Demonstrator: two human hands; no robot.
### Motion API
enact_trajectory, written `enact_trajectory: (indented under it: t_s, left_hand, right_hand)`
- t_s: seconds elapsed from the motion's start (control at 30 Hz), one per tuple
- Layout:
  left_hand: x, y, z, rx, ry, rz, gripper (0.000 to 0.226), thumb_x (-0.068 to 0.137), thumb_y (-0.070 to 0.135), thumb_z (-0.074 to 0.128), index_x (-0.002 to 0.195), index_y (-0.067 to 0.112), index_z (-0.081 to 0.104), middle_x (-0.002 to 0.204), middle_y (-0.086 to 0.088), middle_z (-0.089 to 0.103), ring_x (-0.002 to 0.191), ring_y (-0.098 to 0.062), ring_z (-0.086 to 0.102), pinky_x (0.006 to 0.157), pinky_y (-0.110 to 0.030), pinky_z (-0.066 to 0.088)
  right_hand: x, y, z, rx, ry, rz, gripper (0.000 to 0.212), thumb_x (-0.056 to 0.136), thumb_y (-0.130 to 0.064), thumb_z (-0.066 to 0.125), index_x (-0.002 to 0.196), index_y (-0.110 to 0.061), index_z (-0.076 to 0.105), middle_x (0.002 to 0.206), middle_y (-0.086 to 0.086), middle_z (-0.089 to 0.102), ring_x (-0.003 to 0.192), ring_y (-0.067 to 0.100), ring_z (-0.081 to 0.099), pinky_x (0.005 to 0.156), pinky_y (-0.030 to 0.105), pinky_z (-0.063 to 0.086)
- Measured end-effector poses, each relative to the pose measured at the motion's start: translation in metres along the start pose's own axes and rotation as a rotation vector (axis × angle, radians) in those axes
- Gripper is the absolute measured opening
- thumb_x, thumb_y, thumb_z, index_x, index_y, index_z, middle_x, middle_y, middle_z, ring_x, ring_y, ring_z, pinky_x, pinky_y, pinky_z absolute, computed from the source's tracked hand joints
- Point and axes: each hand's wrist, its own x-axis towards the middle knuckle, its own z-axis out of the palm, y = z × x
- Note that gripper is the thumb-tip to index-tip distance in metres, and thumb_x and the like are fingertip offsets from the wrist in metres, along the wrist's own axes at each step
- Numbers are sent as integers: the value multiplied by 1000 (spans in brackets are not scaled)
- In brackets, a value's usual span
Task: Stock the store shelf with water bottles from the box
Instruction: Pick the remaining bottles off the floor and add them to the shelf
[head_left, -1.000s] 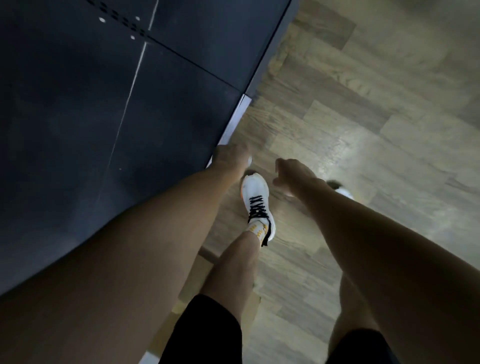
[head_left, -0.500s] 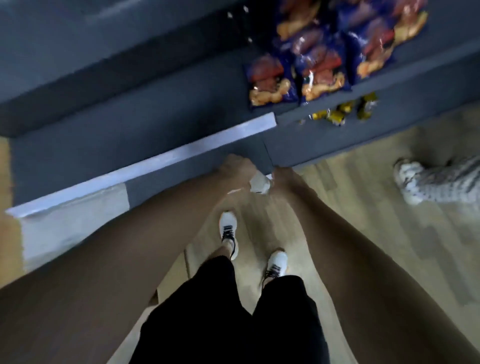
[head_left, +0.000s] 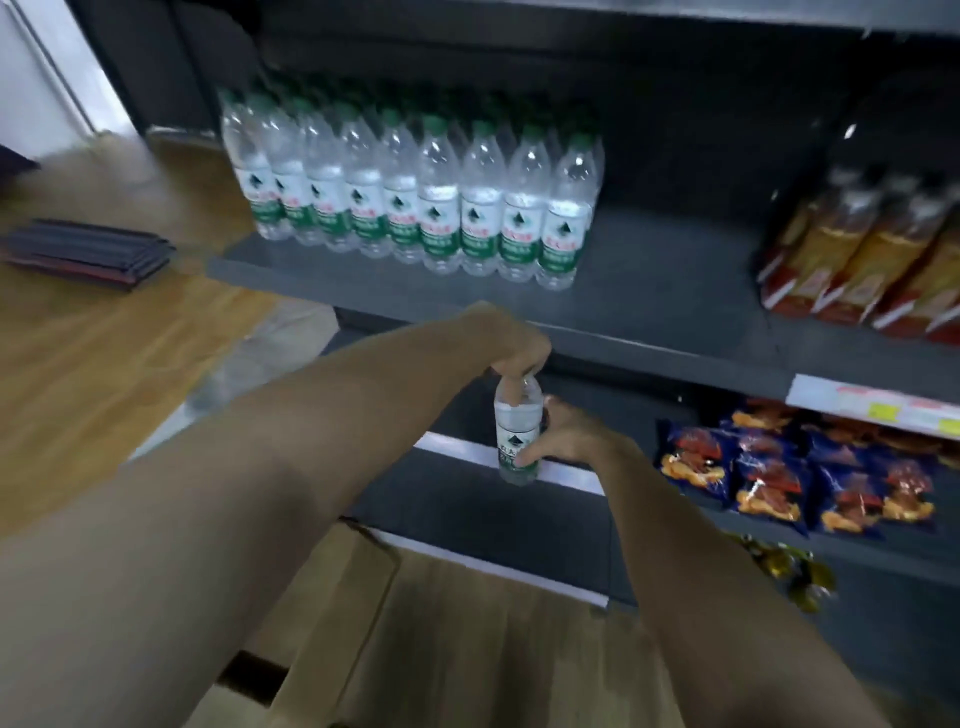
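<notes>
Clear plastic water bottle (head_left: 516, 431) hangs upright between our hands, below the dark shelf (head_left: 649, 301): our left hand (head_left: 511, 348) pinches its cap, our right hand (head_left: 563, 439) wraps its label. Green-capped bottles (head_left: 415, 197) stand above; cardboard box (head_left: 332, 613) lies below.

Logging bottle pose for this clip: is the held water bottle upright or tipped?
Upright. The water bottle hangs vertically, left hand gripping its top, right hand holding its labelled body.
</notes>
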Motion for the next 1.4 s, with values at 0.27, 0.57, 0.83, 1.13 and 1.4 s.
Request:
enact_trajectory:
  t_s: [0.27,0.57,0.83,1.13,1.4]
  left_hand:
    - [-106,-122,-21,-155,183,-13,38,73,33,86,90,20,54,93,-5,62,76,-23,62,72,-39,58]
    - [-147,-274,47,-309,394,-196,42,87,35,71,119,10,60,116,-8,63,102,-26,59,87,-37,48]
    - [-147,-342,85,-256,417,-269,18,86,18,56,95,5,66,94,-11,65,88,-27,59,76,-35,42]
    - [-113,-414,59,-222,478,-401,22,90,19,52,102,8,67,108,-8,66,99,-28,59,89,-31,45]
    - [-110,-438,71,-314,290,-567,27,88,15,49,107,10,68,107,-11,67,96,-33,62,80,-39,55]
  right_hand:
    - [28,-144,45,187,260,-77,50,54,-30,88,99,-22,69,94,-6,73,90,11,69,75,30,57]
    - [63,-248,92,196,338,-76,48,56,-28,89,99,-26,71,98,-3,74,88,11,68,72,29,56]
    - [117,-324,78,218,448,-162,49,41,-47,80,85,-28,68,92,-7,74,87,15,70,83,41,59]
    - [218,-397,55,195,529,-279,63,58,-44,82,108,-22,50,98,-4,65,92,23,64,82,40,56]
    - [266,-419,93,102,528,-314,78,63,-51,84,122,-20,44,108,5,67,98,30,65,71,33,47]
